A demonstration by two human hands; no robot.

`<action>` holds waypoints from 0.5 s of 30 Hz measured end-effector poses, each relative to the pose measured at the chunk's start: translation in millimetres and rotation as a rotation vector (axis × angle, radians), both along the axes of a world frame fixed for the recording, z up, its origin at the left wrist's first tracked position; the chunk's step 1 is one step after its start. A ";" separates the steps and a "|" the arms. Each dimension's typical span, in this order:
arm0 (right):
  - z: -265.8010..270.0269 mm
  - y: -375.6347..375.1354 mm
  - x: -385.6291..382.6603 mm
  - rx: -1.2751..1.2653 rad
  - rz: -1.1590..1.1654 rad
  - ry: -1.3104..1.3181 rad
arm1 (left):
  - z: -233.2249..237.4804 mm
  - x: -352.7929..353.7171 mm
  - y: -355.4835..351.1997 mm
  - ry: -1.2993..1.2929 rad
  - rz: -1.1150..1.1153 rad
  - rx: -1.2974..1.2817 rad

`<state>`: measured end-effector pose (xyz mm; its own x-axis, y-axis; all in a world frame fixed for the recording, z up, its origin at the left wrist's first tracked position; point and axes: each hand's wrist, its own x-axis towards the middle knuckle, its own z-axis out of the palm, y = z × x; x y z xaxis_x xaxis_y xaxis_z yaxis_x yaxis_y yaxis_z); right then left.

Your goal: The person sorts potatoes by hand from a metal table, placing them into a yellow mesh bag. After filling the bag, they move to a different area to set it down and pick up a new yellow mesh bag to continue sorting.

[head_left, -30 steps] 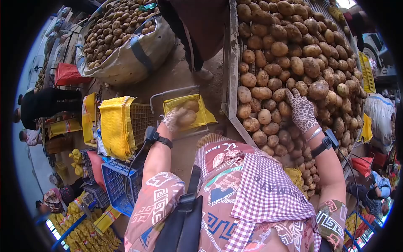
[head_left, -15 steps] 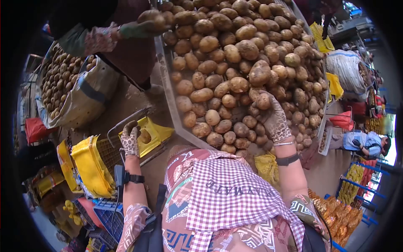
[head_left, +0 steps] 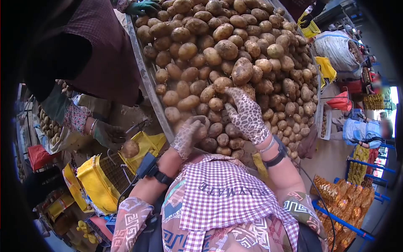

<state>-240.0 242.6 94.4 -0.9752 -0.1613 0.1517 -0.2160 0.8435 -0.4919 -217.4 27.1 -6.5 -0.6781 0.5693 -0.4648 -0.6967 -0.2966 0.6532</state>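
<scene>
A metal-edged sorting table [head_left: 145,80] is heaped with brown, soil-marked potatoes [head_left: 226,49]. My left hand [head_left: 184,137], in a leopard-print glove, is at the table's near edge with its fingers curled round a potato [head_left: 202,129]. To its right, my right hand [head_left: 247,117], in a matching glove, reaches over the heap. Its thumb and fingers are spread, with the fingertips against potatoes; no potato shows in its palm. A large potato [head_left: 242,71] lies just beyond those fingertips.
At the left, a co-worker's gloved hand [head_left: 108,135] is beside a potato [head_left: 130,148] above a yellow bag [head_left: 147,147] on a wire frame. Their other hand [head_left: 144,7] is at the table's far-left edge. Filled orange net sacks [head_left: 342,206] stand right, behind a blue rail [head_left: 344,222].
My left hand has come from the yellow bag to the table and closed on a potato. My right hand has moved left and opened. The co-worker's hand has come down near the bag.
</scene>
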 end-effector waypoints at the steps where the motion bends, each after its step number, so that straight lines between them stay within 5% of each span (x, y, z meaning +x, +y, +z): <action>1: -1.1 2.9 -14.3 0.073 -0.002 0.021 | 10.0 0.8 4.1 -0.005 0.001 -0.003; 4: -11.1 -10.1 -50.3 0.413 0.037 -0.222 | 42.3 0.3 26.2 0.579 -0.194 -0.375; 7: -32.1 -8.1 -73.8 0.578 0.118 -0.192 | 51.1 -1.1 35.4 0.555 -0.175 -0.311; 9: -28.3 -1.4 -70.0 0.572 0.122 -0.260 | 40.3 -15.8 21.1 1.138 -0.014 -0.718; 11: -7.9 2.4 -64.1 0.562 0.135 -0.384 | 30.9 -42.5 5.9 1.300 -0.058 -1.140; 13: 2.3 11.6 -46.3 0.383 0.050 -0.428 | 25.2 -47.9 -7.8 1.154 0.023 -1.014; 15: -7.4 32.7 -22.0 -0.131 -0.007 -0.332 | 28.1 -46.8 0.2 0.996 0.092 -0.882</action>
